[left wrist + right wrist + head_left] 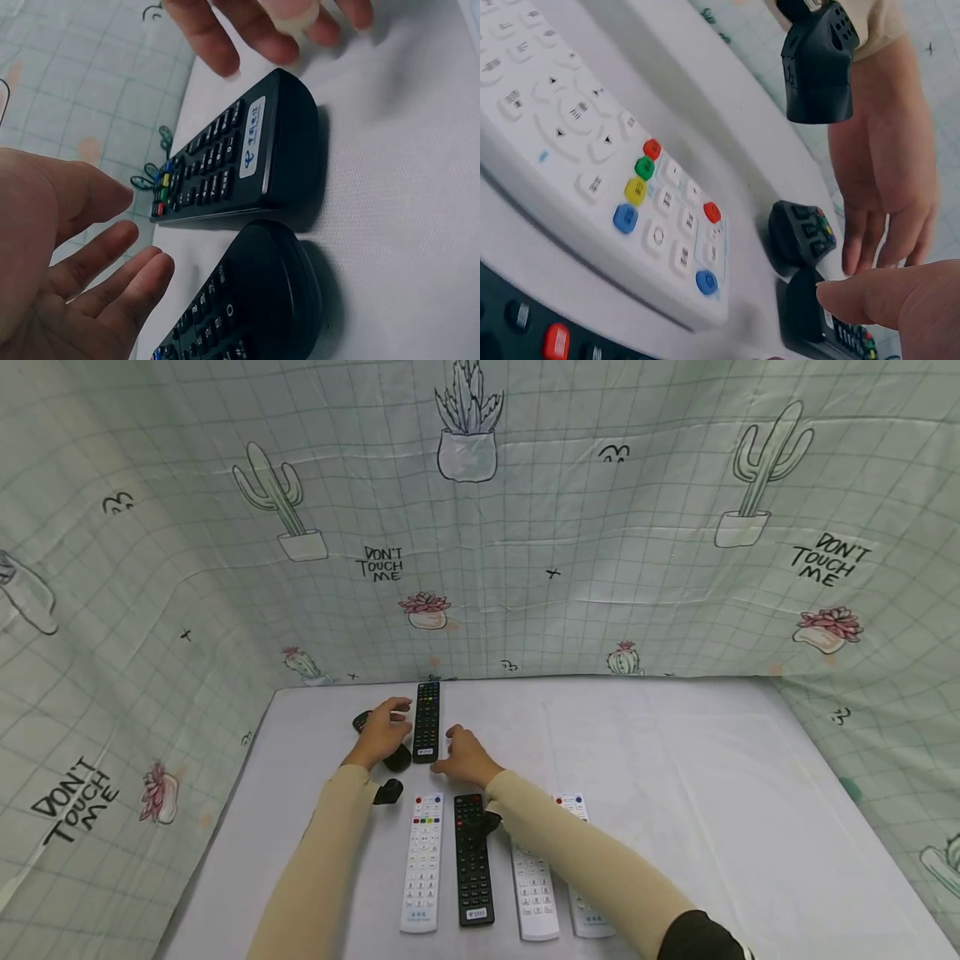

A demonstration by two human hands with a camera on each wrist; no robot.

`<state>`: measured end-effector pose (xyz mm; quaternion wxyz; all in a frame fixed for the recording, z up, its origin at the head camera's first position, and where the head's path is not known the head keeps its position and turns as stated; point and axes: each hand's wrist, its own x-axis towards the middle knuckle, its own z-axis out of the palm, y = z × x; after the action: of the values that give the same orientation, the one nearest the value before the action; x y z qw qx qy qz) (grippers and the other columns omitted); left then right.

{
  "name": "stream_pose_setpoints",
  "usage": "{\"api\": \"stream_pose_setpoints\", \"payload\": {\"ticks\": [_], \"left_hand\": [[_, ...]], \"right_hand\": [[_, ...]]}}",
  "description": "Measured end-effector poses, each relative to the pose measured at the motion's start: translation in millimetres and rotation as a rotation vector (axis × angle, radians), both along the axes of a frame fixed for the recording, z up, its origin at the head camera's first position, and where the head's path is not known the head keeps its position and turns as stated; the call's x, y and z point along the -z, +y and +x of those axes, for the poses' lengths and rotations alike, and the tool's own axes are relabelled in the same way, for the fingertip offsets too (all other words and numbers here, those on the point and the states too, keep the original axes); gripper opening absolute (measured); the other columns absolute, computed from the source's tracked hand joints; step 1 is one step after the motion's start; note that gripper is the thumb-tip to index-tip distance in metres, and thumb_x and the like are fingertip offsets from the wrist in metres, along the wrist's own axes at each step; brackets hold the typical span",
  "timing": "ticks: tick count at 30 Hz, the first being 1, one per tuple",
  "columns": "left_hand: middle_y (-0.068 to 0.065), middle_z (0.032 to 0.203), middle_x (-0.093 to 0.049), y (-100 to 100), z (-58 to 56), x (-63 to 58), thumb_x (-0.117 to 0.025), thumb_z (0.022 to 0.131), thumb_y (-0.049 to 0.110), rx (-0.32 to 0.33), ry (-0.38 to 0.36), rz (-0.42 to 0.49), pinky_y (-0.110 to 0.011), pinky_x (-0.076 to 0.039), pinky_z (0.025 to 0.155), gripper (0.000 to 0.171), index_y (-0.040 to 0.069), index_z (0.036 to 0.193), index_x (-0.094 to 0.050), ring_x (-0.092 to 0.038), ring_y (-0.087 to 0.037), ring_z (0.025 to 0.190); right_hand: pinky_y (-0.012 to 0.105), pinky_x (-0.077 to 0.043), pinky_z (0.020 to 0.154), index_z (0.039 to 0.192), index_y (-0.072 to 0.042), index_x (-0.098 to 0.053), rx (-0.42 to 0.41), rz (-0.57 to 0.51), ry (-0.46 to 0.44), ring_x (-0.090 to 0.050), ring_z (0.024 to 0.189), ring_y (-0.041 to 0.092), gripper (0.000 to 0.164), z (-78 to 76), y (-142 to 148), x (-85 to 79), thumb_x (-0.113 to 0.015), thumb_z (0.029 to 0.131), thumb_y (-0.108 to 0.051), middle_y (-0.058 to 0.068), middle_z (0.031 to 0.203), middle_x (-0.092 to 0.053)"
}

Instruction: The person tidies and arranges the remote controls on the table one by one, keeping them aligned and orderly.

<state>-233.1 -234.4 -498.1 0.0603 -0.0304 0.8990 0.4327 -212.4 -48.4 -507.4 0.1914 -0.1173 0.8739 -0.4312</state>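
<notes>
Both hands are on either side of a black remote control [427, 722] with a white label, lying flat near the table's back edge. My left hand [382, 733] is at its left, fingers spread and loosely bent, holding nothing. Below that hand lies a second black remote with a rounded end [397, 758], partly hidden by it in the head view. My right hand [468, 757] is just right of the labelled remote's near end, fingers relaxed. In the left wrist view the right fingers [274, 45] show apart from the labelled remote [232, 154]. The right thumb [862, 296] overlaps it in the right wrist view.
Nearer the front lie a white remote [422, 868], a black remote [473, 868] and two more white remotes [536, 897], [591, 917], the last two partly under the right sleeve. Patterned cloth [555, 527] stands behind and beside the white table [712, 793].
</notes>
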Motion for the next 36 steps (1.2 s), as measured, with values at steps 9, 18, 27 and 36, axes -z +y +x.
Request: {"api": "stream_pose_setpoints", "payload": {"ticks": [9,18,27,36], "left_hand": [[-0.029,0.151,-0.052,-4,-3.8,2.3,-0.052,0.090,-0.013,0.024,0.002,0.006,-0.056,-0.046,0.115,0.060,-0.006,0.150,-0.049,-0.052,-0.045,0.138],[-0.031,0.151,-0.051,-5,-7.0,6.2,-0.050,0.088,-0.014,0.043,0.009,0.022,-0.056,-0.045,0.116,0.062,-0.007,0.150,-0.048,-0.052,-0.047,0.138],[-0.031,0.152,-0.050,-3,-7.4,9.8,-0.049,0.089,-0.013,0.053,0.018,0.031,-0.057,-0.044,0.116,0.062,-0.008,0.151,-0.047,-0.050,-0.048,0.139],[-0.029,0.154,-0.049,-1,-6.1,9.6,-0.049,0.091,-0.011,0.022,0.003,0.029,-0.058,-0.043,0.117,0.062,-0.005,0.152,-0.046,-0.049,-0.047,0.141]], "right_hand": [[0.050,-0.053,0.102,0.136,0.014,-0.049,0.068,-0.042,0.003,-0.059,0.106,0.032,0.067,-1.7,-23,5.0,-0.084,0.087,-0.013,0.027,0.123,-0.058],[0.050,-0.055,0.096,0.136,0.017,-0.048,0.139,0.078,0.068,-0.060,0.102,0.035,0.071,-2.1,-39,5.0,-0.084,0.089,-0.022,0.030,0.122,-0.055],[0.051,-0.055,0.100,0.138,0.016,-0.048,0.153,0.166,0.054,-0.062,0.114,0.042,0.068,-3.3,-44,-2.8,-0.081,0.091,-0.020,0.031,0.125,-0.055],[0.052,-0.055,0.099,0.142,0.015,-0.046,0.167,0.202,0.088,-0.059,0.118,0.045,0.078,-13.2,-50,12.8,-0.081,0.093,-0.034,0.032,0.129,-0.054]]}}
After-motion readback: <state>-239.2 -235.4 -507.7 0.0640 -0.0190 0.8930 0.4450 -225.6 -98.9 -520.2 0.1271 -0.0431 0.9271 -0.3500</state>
